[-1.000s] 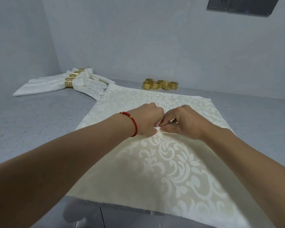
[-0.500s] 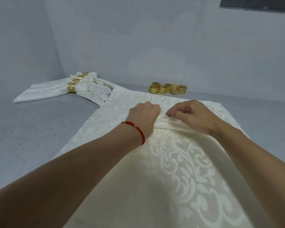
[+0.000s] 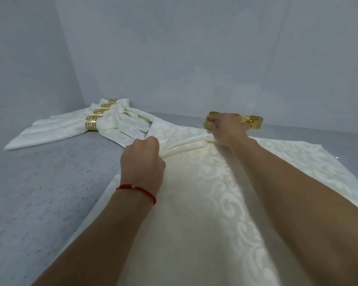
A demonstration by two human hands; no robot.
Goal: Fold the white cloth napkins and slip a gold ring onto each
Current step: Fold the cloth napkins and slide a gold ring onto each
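A white patterned cloth napkin (image 3: 194, 203) lies spread on the grey table (image 3: 39, 193). Its near part is pulled up and over toward the far side. My left hand (image 3: 143, 159), with a red string bracelet at the wrist, grips the lifted fold at its left. My right hand (image 3: 225, 129) pinches the same fold further right and further away. Loose gold rings (image 3: 252, 121) lie just behind my right hand, partly hidden by it. Several folded napkins, each with a gold ring (image 3: 91, 123) on it, lie at the back left.
The table meets grey walls at the back and left, forming a corner behind the folded napkins (image 3: 56, 129). Bare table surface stretches to the left of the spread napkin and at the far right.
Both hands have carried the pinched fold away from me toward the far edge and moved apart. My right hand now reaches the loose rings. The view has tilted down.
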